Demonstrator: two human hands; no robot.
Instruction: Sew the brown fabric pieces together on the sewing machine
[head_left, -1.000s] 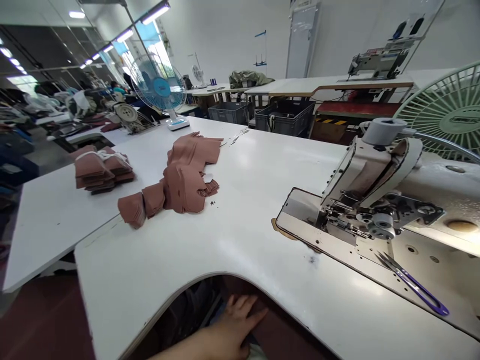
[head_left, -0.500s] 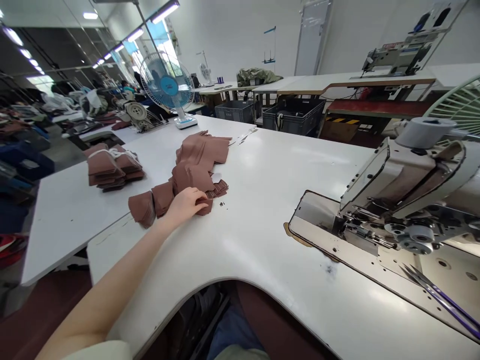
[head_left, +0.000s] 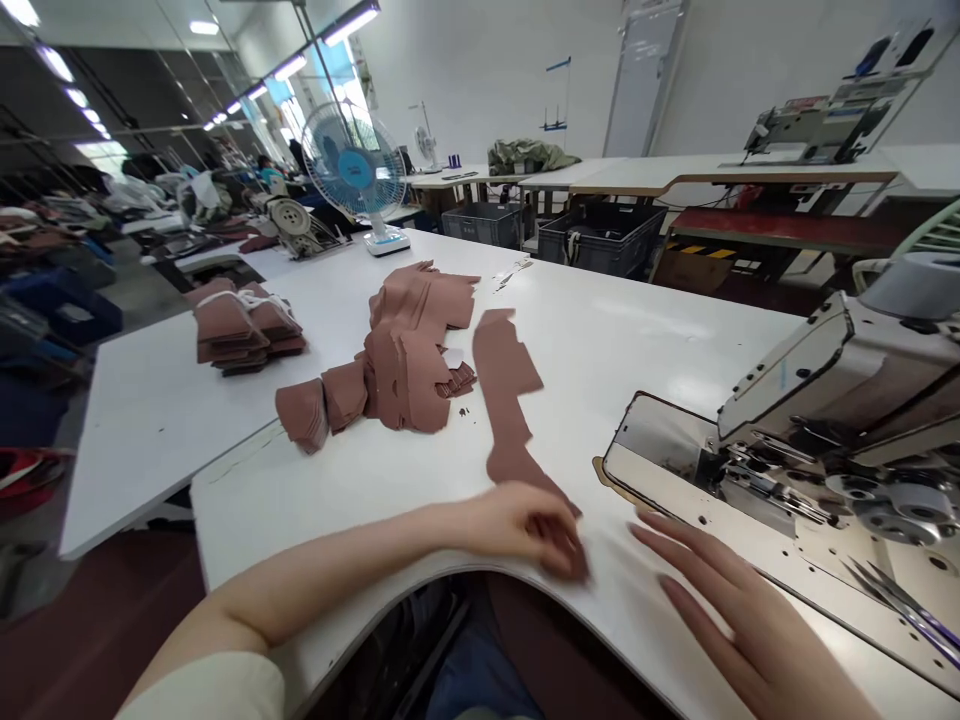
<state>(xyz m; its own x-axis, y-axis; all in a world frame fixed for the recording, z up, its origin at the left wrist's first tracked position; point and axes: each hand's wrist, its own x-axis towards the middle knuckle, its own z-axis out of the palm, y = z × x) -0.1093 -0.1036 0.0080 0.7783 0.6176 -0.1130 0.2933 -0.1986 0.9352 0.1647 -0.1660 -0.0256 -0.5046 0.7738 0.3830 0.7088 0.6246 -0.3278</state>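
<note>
A long brown fabric piece (head_left: 508, 385) lies on the white table, its near end running under my left hand (head_left: 525, 525). My left hand's fingers are curled closed around that near end, somewhat blurred. To its right, my right hand (head_left: 739, 605) has its fingers spread above the tabletop and holds nothing. Farther left are stacked brown pieces (head_left: 409, 375), with smaller brown stacks (head_left: 301, 410) beside them.
A sewing machine (head_left: 832, 400) stands at the right, with purple-handled scissors (head_left: 904, 610) on its bed. A tied brown bundle (head_left: 232, 330) sits at the left. Behind are a blue fan (head_left: 356, 170) and grey crates (head_left: 600, 240). The table's curved edge (head_left: 480, 568) is nearest me.
My left hand has moved right and nearer from the stacks, with one long brown piece now drawn out. My right hand has come into view, and the view has shifted slightly.
</note>
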